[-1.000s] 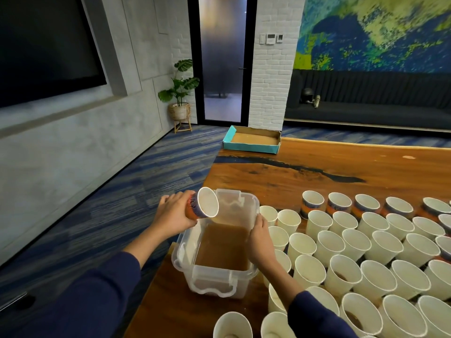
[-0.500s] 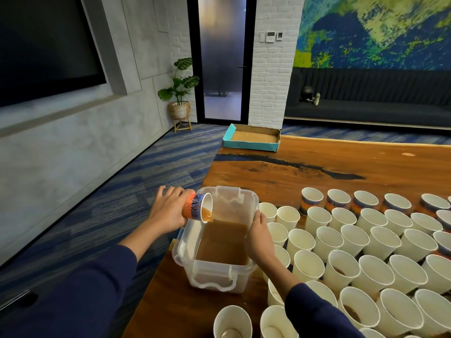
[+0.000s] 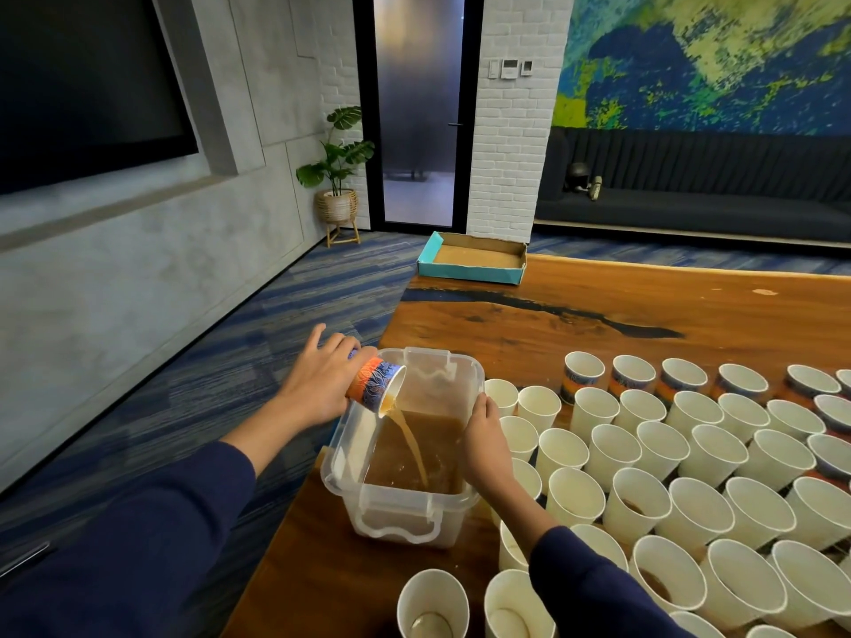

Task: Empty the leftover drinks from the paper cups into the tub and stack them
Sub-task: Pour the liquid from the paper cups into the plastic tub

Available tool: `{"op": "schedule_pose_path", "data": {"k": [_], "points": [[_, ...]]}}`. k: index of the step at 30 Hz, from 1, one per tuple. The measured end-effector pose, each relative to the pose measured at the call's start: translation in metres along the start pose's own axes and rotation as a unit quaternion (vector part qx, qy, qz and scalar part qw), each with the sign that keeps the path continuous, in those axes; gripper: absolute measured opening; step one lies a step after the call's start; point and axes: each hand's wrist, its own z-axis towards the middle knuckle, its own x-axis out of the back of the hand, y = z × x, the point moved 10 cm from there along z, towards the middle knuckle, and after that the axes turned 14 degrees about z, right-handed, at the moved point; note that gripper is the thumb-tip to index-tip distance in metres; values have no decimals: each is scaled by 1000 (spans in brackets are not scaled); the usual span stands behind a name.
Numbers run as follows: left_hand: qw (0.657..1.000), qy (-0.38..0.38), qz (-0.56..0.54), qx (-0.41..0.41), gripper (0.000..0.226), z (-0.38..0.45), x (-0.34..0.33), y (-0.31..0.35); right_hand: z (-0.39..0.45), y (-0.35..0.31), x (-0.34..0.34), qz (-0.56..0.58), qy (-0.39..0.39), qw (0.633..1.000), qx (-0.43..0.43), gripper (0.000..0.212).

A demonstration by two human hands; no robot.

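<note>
Over the left rim of the clear plastic tub (image 3: 474,375), a patterned orange-and-blue paper cup (image 3: 375,389) lies tipped on its side, mouth facing right and down. Brown liquid stream (image 3: 412,446) runs from its lip into the brown pool in the tub. Left hand (image 3: 317,386) wraps the cup's base end from the left, fingers curled over the top, so the cup sticks out to the right of the grip, mouth end free. Right hand (image 3: 483,442) grips the tub's right rim, thumb on the inside edge, fingers down the outer wall. Tub sits near the left edge of the wooden table (image 3: 598,315), latch handle facing the camera. Just right of the tub, rows of upright paper cups (image 3: 690,453) crowd the table, some with brown dregs visible. Two more cups (image 3: 433,605) stand near the bottom edge. Teal cardboard tray (image 3: 472,260) sits at the table's far corner, well apart. Both sleeves are dark navy.
</note>
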Motion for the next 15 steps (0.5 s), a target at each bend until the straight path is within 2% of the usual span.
{"op": "schedule_pose_path", "data": {"k": [8, 10, 13, 15], "points": [[988, 77, 109, -79, 66, 3, 21, 22, 1, 1, -1, -6, -1, 1000, 5, 69], [966, 98, 188, -148, 68, 0, 22, 44, 1, 1, 0, -7, 0, 1000, 3, 69], [911, 131, 293, -258, 74, -13, 16, 78, 0, 0, 0, -10, 3, 1000, 2, 70], [879, 146, 350, -288, 71, -17, 1, 90, 1, 0, -1, -8, 1, 1000, 4, 73]]}}
